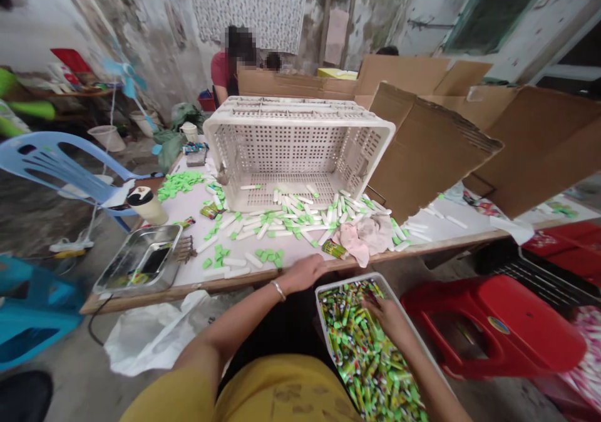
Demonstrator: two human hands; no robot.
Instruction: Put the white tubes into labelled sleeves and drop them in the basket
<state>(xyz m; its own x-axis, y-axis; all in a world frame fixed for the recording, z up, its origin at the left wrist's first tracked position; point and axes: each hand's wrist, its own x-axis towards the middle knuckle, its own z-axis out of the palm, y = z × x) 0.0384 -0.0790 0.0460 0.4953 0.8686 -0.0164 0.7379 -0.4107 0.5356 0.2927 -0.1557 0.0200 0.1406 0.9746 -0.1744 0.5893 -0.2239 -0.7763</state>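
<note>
My left hand (306, 273) is at the front edge of the table (197, 279), its fingers curled together. Whatever those fingers may hold is hidden. Close by lie a green wrapper packet (333, 248) and a crumpled pink cloth (361, 239). Down in a white basket (322, 312), my right hand (382, 314) reaches among many small tubes (370, 372) with green caps and printed labels. Its fingers are bent together among the tubes, and what is in them cannot be made out. White sticks with green ends (291, 218) are scattered over the table.
A white crate (300, 112) lies on its side on the table. Cardboard sheets (432, 153) stand at the right, a metal tray (141, 262) and a cup (148, 206) at the left. A red stool (521, 322) is beside the basket. Behind the crate is another person (220, 74).
</note>
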